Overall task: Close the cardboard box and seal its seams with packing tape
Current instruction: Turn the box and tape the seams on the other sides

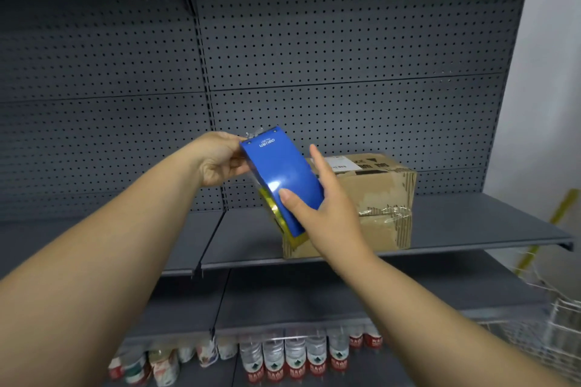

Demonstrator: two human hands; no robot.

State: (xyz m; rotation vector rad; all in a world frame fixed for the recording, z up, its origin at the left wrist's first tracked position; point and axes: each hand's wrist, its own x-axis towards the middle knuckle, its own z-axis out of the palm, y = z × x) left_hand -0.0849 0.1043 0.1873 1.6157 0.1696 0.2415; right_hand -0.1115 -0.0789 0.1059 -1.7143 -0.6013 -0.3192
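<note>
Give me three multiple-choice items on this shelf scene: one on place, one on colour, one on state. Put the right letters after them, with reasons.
1. Where does the brown cardboard box stand?
A. on the grey metal shelf
B. in the white wire basket
C. on the floor

2. What colour is the cover of the handheld tape dispenser?
A. red
B. blue
C. white

3. How is the dispenser held?
A. by the left hand alone
B. lying on the box
C. by both hands

Key: 1 A, the box sits on the shelf board. 2 B, its broad face is blue. 3 C, the left hand grips its top and the right hand its lower end.
</note>
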